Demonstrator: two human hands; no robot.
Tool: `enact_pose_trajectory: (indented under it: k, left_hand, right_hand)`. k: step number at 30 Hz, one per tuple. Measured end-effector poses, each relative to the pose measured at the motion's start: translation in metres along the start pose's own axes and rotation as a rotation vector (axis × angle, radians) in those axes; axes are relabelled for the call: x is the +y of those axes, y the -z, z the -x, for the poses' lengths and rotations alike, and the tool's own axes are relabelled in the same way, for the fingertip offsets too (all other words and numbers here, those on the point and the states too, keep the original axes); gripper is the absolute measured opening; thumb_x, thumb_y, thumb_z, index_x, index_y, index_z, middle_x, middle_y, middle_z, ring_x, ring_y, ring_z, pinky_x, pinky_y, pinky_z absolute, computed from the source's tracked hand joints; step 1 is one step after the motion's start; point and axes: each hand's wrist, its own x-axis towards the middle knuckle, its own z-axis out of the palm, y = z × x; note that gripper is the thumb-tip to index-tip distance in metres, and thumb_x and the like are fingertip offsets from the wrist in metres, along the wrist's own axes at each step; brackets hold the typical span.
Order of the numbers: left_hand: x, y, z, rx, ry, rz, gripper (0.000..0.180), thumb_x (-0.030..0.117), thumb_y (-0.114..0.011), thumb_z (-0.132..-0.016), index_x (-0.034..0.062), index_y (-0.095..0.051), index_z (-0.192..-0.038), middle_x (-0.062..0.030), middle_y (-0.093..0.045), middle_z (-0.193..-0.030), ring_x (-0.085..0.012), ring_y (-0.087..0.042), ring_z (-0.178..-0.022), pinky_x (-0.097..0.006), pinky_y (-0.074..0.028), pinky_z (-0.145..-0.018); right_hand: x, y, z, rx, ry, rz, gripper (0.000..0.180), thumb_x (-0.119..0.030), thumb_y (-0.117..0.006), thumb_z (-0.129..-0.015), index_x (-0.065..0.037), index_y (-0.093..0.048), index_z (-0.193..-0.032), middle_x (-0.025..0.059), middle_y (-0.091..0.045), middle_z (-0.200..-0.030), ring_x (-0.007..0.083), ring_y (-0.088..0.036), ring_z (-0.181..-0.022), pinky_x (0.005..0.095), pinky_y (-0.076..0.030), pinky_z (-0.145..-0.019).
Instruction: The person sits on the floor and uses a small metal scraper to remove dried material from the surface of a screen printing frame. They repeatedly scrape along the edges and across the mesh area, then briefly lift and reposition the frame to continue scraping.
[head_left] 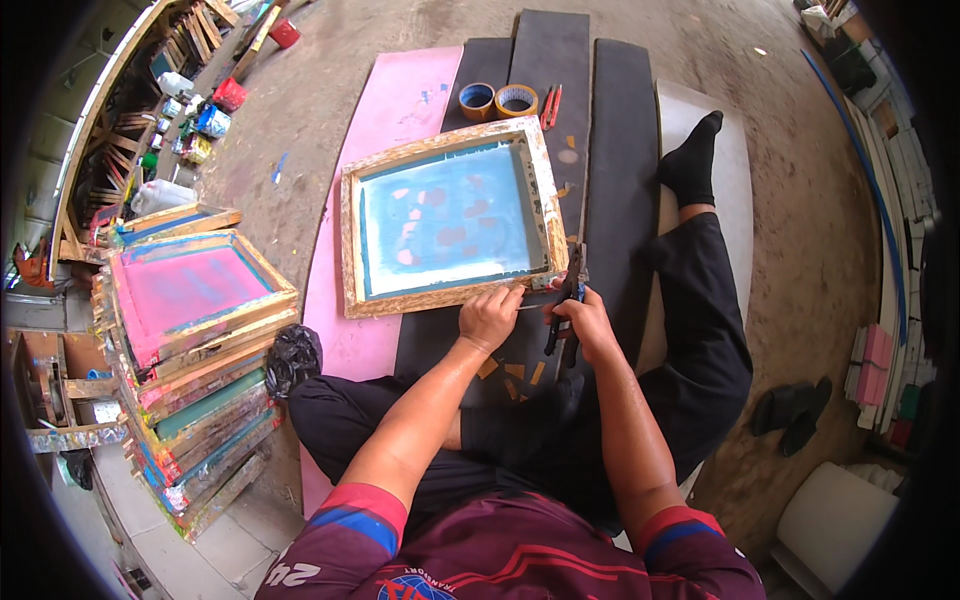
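A wooden screen-printing frame (355,235) with pale blue mesh lies in front of me, slightly tilted. My left hand (489,317) is closed at the frame's near edge, and a thin pale rod-like piece sticks out of its fingers to the right. What those fingers grip is mostly hidden. Fingers of my right hand (588,318) wrap round a dark plier-like tool (576,270), which points away from me beside the frame's near right corner. Its two handles spread below the hand; its exact kind is unclear.
Beyond the frame sit two tape rolls (517,100) and a red-handled cutting tool (551,107). Dark boards (622,180) and a pink board (340,260) lie underneath. Stacked screen frames (205,400) stand left, beside a black plastic bag (293,360). My outstretched leg (705,300) lies right.
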Motion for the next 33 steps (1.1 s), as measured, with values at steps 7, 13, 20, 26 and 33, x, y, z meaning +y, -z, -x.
enact_pose_trajectory:
  k: [7, 13, 20, 26, 33]
  left_hand:
    - [-0.002, -0.004, -0.007, -0.013, -0.021, 0.015, 0.012, 0.022, -0.081, -0.089, 0.0167, -0.076, -0.098, -0.0002, -0.068, -0.084, -0.0232, -0.073, -0.077, -0.039, -0.058, -0.067]
    - [-0.006, 0.002, -0.012, -0.014, -0.092, -0.034, 0.008, 0.022, -0.079, -0.089, 0.0173, -0.074, -0.093, 0.0006, -0.067, -0.084, -0.0218, -0.073, -0.079, -0.038, -0.057, -0.066]
    - [-0.009, 0.007, -0.02, -0.121, -0.245, -0.169, 0.003, 0.019, -0.068, -0.087, 0.0172, -0.07, -0.089, 0.0021, -0.065, -0.083, -0.0176, -0.073, -0.077, -0.036, -0.055, -0.064]
    - [-0.011, 0.007, -0.022, -0.068, -0.341, -0.216, 0.003, 0.018, -0.067, -0.085, 0.017, -0.065, -0.083, 0.0028, -0.06, -0.08, -0.0158, -0.067, -0.072, -0.033, -0.05, -0.061]
    - [-0.008, 0.004, -0.021, -0.047, -0.347, -0.253, 0.004, 0.018, -0.067, -0.084, 0.017, -0.064, -0.082, 0.0024, -0.059, -0.08, -0.0161, -0.066, -0.072, -0.035, -0.05, -0.062]
  right_hand:
    - [0.004, 0.0, 0.0, 0.018, 0.008, -0.015, 0.049, -0.009, -0.063, -0.087, -0.002, -0.063, -0.136, 0.0132, -0.075, -0.103, 0.0236, -0.073, -0.091, 0.0458, -0.057, -0.074]
    - [0.004, -0.001, 0.002, 0.014, 0.007, -0.001, 0.051, -0.005, -0.059, -0.09, -0.005, -0.062, -0.141, 0.0134, -0.077, -0.103, 0.0248, -0.075, -0.091, 0.0453, -0.06, -0.073]
    - [0.005, -0.001, 0.001, 0.025, 0.002, -0.013, 0.048, -0.009, -0.064, -0.087, -0.002, -0.063, -0.135, 0.0117, -0.075, -0.101, 0.0228, -0.073, -0.089, 0.0442, -0.058, -0.072]
    - [0.008, 0.0, 0.0, 0.031, 0.015, -0.015, 0.046, -0.009, -0.064, -0.088, -0.003, -0.064, -0.133, 0.0112, -0.075, -0.098, 0.0222, -0.073, -0.088, 0.0436, -0.057, -0.071]
    - [0.006, -0.001, 0.001, 0.045, 0.009, -0.024, 0.046, -0.008, -0.066, -0.087, -0.004, -0.064, -0.133, 0.0106, -0.075, -0.099, 0.0242, -0.073, -0.089, 0.0451, -0.058, -0.073]
